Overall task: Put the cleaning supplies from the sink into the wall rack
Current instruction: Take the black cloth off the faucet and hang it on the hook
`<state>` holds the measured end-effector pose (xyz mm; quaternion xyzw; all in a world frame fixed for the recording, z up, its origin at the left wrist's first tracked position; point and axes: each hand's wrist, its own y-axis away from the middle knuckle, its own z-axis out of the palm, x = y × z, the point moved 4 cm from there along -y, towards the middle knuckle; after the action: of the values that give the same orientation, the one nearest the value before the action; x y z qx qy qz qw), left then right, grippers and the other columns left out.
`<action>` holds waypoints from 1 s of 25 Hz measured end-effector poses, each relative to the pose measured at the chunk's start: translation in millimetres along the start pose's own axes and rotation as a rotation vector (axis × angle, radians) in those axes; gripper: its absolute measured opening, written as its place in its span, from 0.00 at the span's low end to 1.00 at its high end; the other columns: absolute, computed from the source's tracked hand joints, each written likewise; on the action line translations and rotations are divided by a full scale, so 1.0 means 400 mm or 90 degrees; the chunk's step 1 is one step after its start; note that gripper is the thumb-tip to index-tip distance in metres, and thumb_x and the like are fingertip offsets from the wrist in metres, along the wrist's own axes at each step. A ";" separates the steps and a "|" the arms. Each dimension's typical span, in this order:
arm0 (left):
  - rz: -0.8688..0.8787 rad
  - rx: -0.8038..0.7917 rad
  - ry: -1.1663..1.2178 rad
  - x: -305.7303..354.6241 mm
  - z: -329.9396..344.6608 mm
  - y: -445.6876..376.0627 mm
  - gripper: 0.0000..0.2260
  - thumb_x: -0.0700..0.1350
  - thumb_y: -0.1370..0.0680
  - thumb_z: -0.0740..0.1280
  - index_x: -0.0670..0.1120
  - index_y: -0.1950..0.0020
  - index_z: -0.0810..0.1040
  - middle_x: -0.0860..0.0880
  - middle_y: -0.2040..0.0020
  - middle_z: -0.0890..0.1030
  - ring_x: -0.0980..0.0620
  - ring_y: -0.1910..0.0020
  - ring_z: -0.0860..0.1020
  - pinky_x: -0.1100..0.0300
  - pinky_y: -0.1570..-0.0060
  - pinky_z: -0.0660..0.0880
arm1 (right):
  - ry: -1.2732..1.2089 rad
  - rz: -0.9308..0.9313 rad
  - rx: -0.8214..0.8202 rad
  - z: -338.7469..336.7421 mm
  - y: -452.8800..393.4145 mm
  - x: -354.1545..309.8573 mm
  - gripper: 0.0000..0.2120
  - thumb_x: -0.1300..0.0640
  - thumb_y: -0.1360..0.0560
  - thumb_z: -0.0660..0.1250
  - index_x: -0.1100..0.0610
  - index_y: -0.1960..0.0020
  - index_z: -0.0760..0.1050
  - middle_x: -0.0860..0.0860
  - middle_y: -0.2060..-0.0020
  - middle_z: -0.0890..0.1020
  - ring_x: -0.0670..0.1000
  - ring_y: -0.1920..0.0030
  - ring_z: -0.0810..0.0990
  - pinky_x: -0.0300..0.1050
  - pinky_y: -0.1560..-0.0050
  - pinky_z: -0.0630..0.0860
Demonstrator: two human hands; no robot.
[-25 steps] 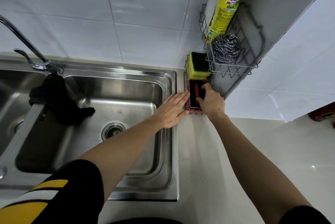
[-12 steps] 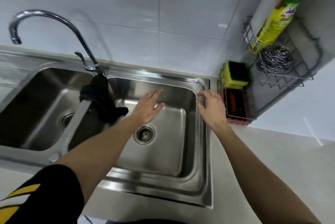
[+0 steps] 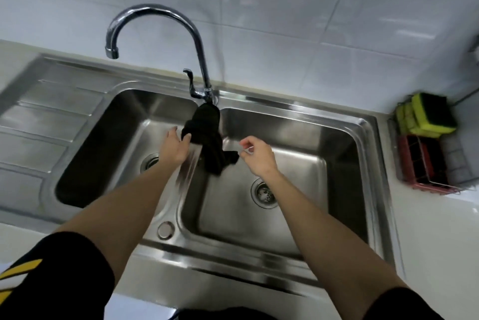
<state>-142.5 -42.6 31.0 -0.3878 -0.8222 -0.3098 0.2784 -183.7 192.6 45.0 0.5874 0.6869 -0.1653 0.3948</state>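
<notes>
A black cloth hangs over the divider between the two basins of the steel sink, just below the tap base. My left hand is open, its fingertips touching the cloth's left edge. To the cloth's right my right hand hovers with fingers loosely curled and nothing in them. At the right edge, the wire wall rack's lower part holds a yellow-green sponge and a red-framed item. The rack's upper shelf is out of view.
A curved chrome tap arches over the left basin. The sink has a ribbed draining board at the left. White tiled wall runs behind; a pale countertop lies at the right, below the rack.
Both hands left the rack area and moved left across the right basin to the black cloth. My view swung left, so the rack's upper shelf with bottle and steel scourer dropped out of frame.
</notes>
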 end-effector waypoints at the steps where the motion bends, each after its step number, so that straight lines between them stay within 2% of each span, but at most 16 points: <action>1: -0.055 -0.013 0.050 -0.021 -0.008 -0.025 0.26 0.48 0.19 0.60 0.37 0.25 0.59 0.36 0.28 0.66 0.38 0.30 0.67 0.50 0.31 0.63 | -0.019 0.016 -0.008 0.041 -0.026 -0.023 0.13 0.59 0.28 0.70 0.56 0.44 0.78 0.53 0.46 0.82 0.54 0.45 0.80 0.48 0.41 0.75; 3: -0.175 -0.061 0.161 -0.053 -0.007 -0.068 0.26 0.52 0.19 0.58 0.39 0.26 0.61 0.39 0.32 0.70 0.41 0.37 0.71 0.50 0.37 0.67 | -0.046 0.047 -0.019 0.106 -0.076 -0.061 0.20 0.59 0.28 0.70 0.56 0.37 0.74 0.55 0.40 0.78 0.55 0.39 0.77 0.50 0.36 0.73; 5: -0.290 -0.099 0.297 -0.059 0.008 -0.083 0.23 0.55 0.20 0.58 0.42 0.31 0.68 0.45 0.45 0.74 0.47 0.49 0.71 0.54 0.49 0.69 | -0.059 0.072 -0.037 0.139 -0.112 -0.085 0.28 0.60 0.27 0.69 0.55 0.29 0.67 0.57 0.32 0.71 0.56 0.33 0.71 0.50 0.31 0.68; 6: -0.331 -0.114 0.344 -0.058 0.016 -0.094 0.20 0.56 0.21 0.59 0.45 0.35 0.70 0.47 0.48 0.72 0.48 0.51 0.70 0.55 0.49 0.68 | -0.068 0.082 -0.046 0.152 -0.131 -0.094 0.31 0.61 0.27 0.69 0.54 0.26 0.63 0.56 0.29 0.67 0.56 0.30 0.68 0.50 0.29 0.66; 8: -0.361 -0.166 0.418 -0.051 0.042 -0.118 0.15 0.58 0.21 0.59 0.48 0.43 0.74 0.46 0.49 0.78 0.48 0.50 0.72 0.57 0.49 0.71 | -0.109 0.108 -0.064 0.171 -0.158 -0.102 0.37 0.63 0.26 0.68 0.52 0.23 0.55 0.54 0.24 0.61 0.55 0.26 0.62 0.51 0.26 0.63; 9: -0.369 -0.200 0.465 -0.042 0.056 -0.127 0.16 0.58 0.21 0.58 0.47 0.46 0.76 0.46 0.53 0.83 0.48 0.54 0.76 0.58 0.52 0.75 | -0.138 0.128 -0.080 0.180 -0.164 -0.102 0.38 0.64 0.26 0.67 0.51 0.22 0.52 0.53 0.24 0.59 0.54 0.25 0.62 0.51 0.26 0.63; 11: -0.374 -0.254 0.539 -0.018 0.068 -0.139 0.20 0.57 0.19 0.53 0.45 0.51 0.78 0.47 0.67 0.85 0.48 0.63 0.81 0.62 0.65 0.78 | -0.198 0.168 -0.122 0.201 -0.169 -0.099 0.40 0.66 0.26 0.66 0.52 0.21 0.49 0.53 0.25 0.63 0.55 0.28 0.66 0.49 0.31 0.68; 12: -0.367 -0.258 0.574 -0.007 0.068 -0.150 0.21 0.57 0.18 0.52 0.43 0.47 0.78 0.46 0.66 0.85 0.49 0.65 0.82 0.62 0.69 0.78 | -0.222 0.182 -0.139 0.211 -0.167 -0.096 0.39 0.67 0.26 0.65 0.52 0.21 0.50 0.53 0.27 0.66 0.54 0.31 0.70 0.47 0.35 0.71; 14: -0.343 -0.225 0.591 0.010 0.066 -0.170 0.21 0.54 0.19 0.56 0.40 0.37 0.76 0.41 0.52 0.84 0.47 0.61 0.83 0.61 0.69 0.78 | -0.243 0.193 -0.150 0.226 -0.164 -0.090 0.37 0.69 0.26 0.66 0.54 0.23 0.55 0.54 0.33 0.72 0.53 0.39 0.74 0.46 0.41 0.73; 16: -0.359 -0.160 0.588 0.009 0.064 -0.187 0.19 0.49 0.21 0.63 0.39 0.35 0.74 0.39 0.44 0.81 0.46 0.59 0.81 0.58 0.67 0.78 | -0.232 0.203 -0.141 0.234 -0.167 -0.077 0.32 0.68 0.27 0.68 0.55 0.27 0.63 0.53 0.41 0.75 0.52 0.42 0.75 0.48 0.38 0.73; 18: -0.346 -0.105 0.569 0.026 0.050 -0.188 0.15 0.42 0.23 0.66 0.36 0.39 0.73 0.40 0.49 0.81 0.45 0.59 0.79 0.56 0.65 0.77 | -0.204 0.211 -0.137 0.242 -0.172 -0.055 0.26 0.64 0.29 0.72 0.57 0.33 0.71 0.55 0.43 0.80 0.56 0.42 0.78 0.51 0.36 0.74; 19: -0.337 -0.081 0.552 0.033 0.044 -0.192 0.13 0.39 0.23 0.66 0.36 0.40 0.72 0.40 0.52 0.80 0.44 0.58 0.79 0.55 0.62 0.76 | -0.181 0.217 -0.130 0.243 -0.172 -0.043 0.23 0.62 0.31 0.74 0.58 0.37 0.74 0.56 0.45 0.82 0.57 0.43 0.80 0.51 0.38 0.75; 21: -0.328 -0.052 0.529 0.046 0.035 -0.189 0.14 0.36 0.25 0.66 0.35 0.40 0.72 0.39 0.53 0.79 0.43 0.55 0.78 0.54 0.57 0.75 | -0.119 0.214 -0.104 0.235 -0.158 -0.026 0.19 0.56 0.35 0.78 0.59 0.46 0.79 0.55 0.51 0.84 0.57 0.48 0.83 0.48 0.47 0.78; 23: -0.333 -0.042 0.539 0.054 0.025 -0.179 0.16 0.34 0.26 0.67 0.35 0.39 0.73 0.39 0.55 0.79 0.42 0.56 0.78 0.53 0.56 0.76 | -0.069 0.179 -0.079 0.218 -0.125 -0.023 0.16 0.52 0.37 0.79 0.56 0.54 0.79 0.52 0.58 0.83 0.54 0.55 0.82 0.44 0.55 0.75; 25: -0.319 -0.064 0.569 0.071 0.016 -0.155 0.15 0.35 0.27 0.69 0.35 0.42 0.74 0.41 0.58 0.78 0.43 0.60 0.79 0.52 0.56 0.77 | -0.062 0.141 -0.059 0.204 -0.083 -0.022 0.17 0.50 0.39 0.80 0.55 0.56 0.78 0.52 0.58 0.83 0.53 0.56 0.81 0.45 0.56 0.76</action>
<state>-209.5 -56.1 28.4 -0.0212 -0.6747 -0.5418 0.5007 -186.6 121.9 -8.0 0.6323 0.6045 -0.1169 0.4702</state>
